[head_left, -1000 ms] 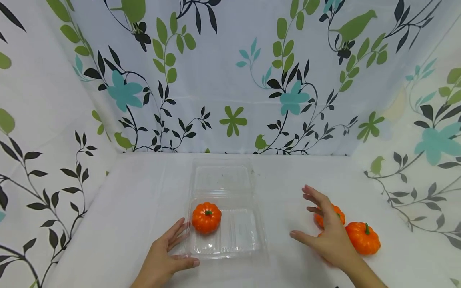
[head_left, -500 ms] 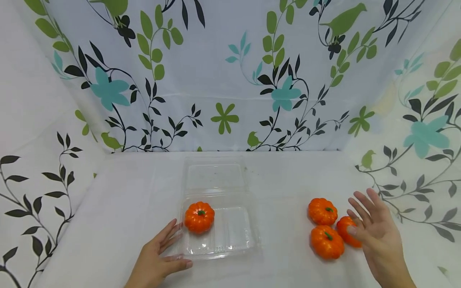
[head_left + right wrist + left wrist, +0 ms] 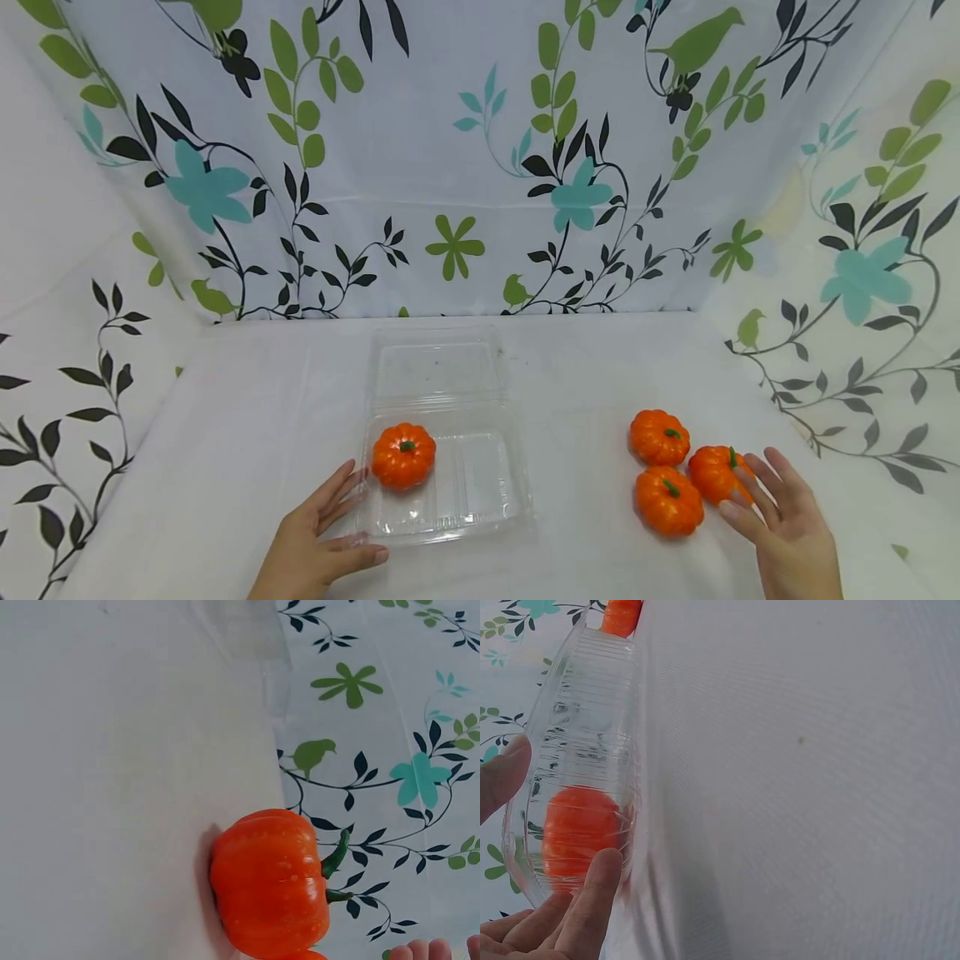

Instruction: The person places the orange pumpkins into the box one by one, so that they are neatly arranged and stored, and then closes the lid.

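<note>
- Head view: a clear plastic clamshell container point(image 3: 450, 475) is seen lying open on the white tablecloth point(image 3: 225, 450), its lid folded back behind the tray. One small orange pumpkin point(image 3: 403, 455) sits in the tray's left part.
- The left hand point(image 3: 315, 546) is laid against the container's near left corner, fingers straight and loosely spread along the left wall, thumb stretched along the front rim; nothing is pinched.
- Well to the right of the container, three more pumpkins are clustered: a rear pumpkin point(image 3: 659, 437), a front pumpkin point(image 3: 669, 500) and a right-hand pumpkin point(image 3: 716, 474), close against one another.
- The right hand point(image 3: 787, 521) is held with fingers straight and spread, the fingertips at the right-hand pumpkin; whether it is actually touched cannot be told.
- A leaf-and-flower patterned curtain point(image 3: 480, 158) is hung behind the container and at both sides.
- Left wrist view: the container point(image 3: 585, 765) is shown edge-on with the orange pumpkin point(image 3: 577, 829) blurred through its wall; a fingertip point(image 3: 596, 892) and the thumb point(image 3: 501, 776) are pressed flat against the plastic.
- Right wrist view: one pumpkin point(image 3: 271, 881) is seen on the cloth, green stem toward the curtain; only fingertips point(image 3: 431, 949) are caught at the lower edge, apart from it.
</note>
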`<state>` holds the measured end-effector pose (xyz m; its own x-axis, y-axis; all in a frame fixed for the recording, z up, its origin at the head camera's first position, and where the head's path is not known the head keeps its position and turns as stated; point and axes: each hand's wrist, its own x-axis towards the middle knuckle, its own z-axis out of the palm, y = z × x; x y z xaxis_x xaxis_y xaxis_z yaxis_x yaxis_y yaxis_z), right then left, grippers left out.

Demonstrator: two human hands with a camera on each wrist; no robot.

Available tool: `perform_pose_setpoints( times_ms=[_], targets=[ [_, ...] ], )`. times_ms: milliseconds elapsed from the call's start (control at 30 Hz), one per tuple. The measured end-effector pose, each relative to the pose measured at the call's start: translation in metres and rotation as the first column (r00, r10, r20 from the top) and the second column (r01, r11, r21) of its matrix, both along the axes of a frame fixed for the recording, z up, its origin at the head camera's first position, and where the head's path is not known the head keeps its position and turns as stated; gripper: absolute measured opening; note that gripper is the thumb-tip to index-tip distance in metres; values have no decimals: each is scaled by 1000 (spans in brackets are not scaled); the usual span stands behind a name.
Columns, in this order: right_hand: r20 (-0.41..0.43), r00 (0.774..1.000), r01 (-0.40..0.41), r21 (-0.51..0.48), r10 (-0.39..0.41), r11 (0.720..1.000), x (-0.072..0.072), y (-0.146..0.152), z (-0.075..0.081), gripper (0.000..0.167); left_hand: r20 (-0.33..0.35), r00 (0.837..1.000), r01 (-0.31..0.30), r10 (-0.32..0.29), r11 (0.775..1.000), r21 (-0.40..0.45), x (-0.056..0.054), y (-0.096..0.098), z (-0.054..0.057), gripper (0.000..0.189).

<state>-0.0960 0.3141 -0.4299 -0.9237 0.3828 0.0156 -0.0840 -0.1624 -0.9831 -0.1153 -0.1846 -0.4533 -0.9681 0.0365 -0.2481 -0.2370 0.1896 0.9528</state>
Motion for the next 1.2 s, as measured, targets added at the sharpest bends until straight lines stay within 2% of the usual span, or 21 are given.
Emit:
perform_pose_setpoints(
  times_ms=[33,100,233,333,433,700,867,1200],
  targets=[
    [57,998,17,18,-18,1000,1,-2,0,91,-3,1000,2,-2,1000,1,0,0,0,115],
    [187,980,51,81,-65,995,1,-6,0,97,-8,1000,4,-4,1000,3,0,-1,1,115],
    [395,910,38,228,-128,973,0,-12,-2,112,-4,1000,0,0,1000,3,0,-1,0,114],
    [488,861,-6,295,-145,956,-2,-15,-6,121,3,1000,-5,5,1000,-9,0,0,-1,114],
    [527,840,-50,314,-130,948,-2,-17,-11,124,14,1000,-13,13,1000,-22,0,1,-1,114],
    [552,828,-93,318,-104,943,-5,-18,-28,130,25,999,-26,26,999,-21,1,2,-1,114],
    [571,816,-135,345,-93,929,-8,-17,-34,133,17,1000,-21,22,1000,-11,1,1,-2,113],
    [571,819,-177,335,-50,925,-13,-19,-39,137,29,999,-25,25,1000,-12,0,1,-3,113]
  ],
)
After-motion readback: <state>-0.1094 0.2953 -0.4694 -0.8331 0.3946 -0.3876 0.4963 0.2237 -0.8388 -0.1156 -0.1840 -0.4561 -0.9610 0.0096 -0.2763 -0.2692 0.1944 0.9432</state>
